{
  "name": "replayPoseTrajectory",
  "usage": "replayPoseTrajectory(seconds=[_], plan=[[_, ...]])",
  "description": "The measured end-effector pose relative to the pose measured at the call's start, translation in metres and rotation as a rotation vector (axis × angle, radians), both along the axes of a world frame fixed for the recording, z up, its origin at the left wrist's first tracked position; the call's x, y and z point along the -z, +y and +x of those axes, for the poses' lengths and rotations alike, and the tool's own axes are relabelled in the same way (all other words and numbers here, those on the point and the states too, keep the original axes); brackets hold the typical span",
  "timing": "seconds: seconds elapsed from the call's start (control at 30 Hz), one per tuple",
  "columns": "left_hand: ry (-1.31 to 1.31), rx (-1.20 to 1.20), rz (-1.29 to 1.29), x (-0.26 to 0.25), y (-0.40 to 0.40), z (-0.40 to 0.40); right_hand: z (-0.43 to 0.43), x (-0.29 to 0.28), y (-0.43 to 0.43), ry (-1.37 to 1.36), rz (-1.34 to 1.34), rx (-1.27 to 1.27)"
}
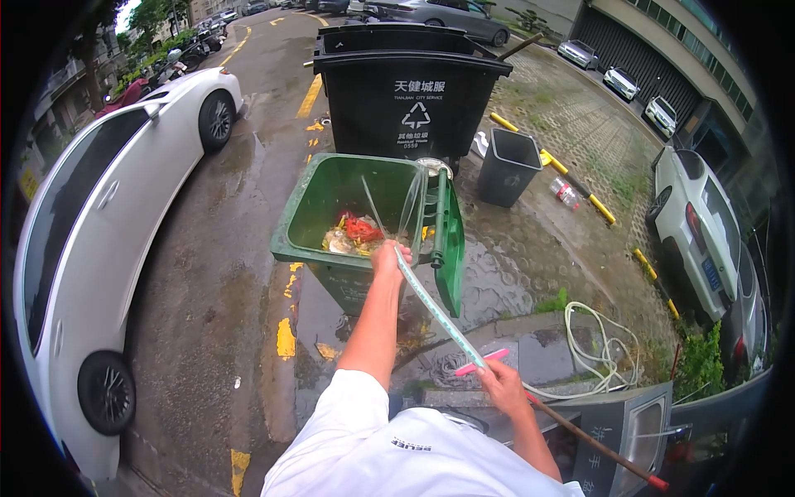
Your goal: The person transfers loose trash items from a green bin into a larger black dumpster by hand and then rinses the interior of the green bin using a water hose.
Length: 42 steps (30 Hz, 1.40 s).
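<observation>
My left hand (389, 258) grips a clear hose (438, 309) near its outlet, at the front rim of a green wheeled bin (287, 247). Water (371, 202) sprays from the hose into the bin in separate jets. Inside the bin lies wet refuse with a red plastic bag (363, 228) on it. The green lid (453, 248) hangs down on the bin's right side. My right hand (502, 386) is closed around the hose farther back, beside a pink-headed mop (495, 358) with grey strands.
Behind stands a large black waste container (366, 105). A small grey bin (506, 177) and a plastic bottle (564, 192) are to its right. Coiled pale hose (577, 348) lies right, near a metal sink (643, 428) and a brown pole (590, 435). A white car (124, 205) flanks the left.
</observation>
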<state>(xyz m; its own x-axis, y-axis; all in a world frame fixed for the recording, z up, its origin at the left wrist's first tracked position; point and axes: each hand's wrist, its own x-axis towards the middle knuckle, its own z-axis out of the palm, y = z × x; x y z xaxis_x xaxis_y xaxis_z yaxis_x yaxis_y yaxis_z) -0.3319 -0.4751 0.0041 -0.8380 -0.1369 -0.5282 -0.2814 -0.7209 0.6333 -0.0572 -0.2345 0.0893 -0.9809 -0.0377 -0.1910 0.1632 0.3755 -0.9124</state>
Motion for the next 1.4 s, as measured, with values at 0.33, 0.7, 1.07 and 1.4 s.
replayPoseTrajectory(seconds=[0.33, 0.7, 1.07, 1.4], plan=[[0.014, -0.368, 0.133, -0.016, -0.029, 0.014, -0.032, -0.027, -0.007, 0.106, -0.064, -0.039], [0.001, -0.442, 0.183, -0.024, -0.066, 0.043, -0.059, -0.042, -0.005, 0.143, -0.029, -0.121], [0.039, -0.479, 0.161, -0.039, -0.080, 0.056, -0.057, -0.054, -0.013, 0.147, -0.019, -0.174], [0.047, -0.447, 0.222, -0.022, -0.093, 0.074, -0.054, -0.050, -0.010, 0.105, 0.003, -0.187]])
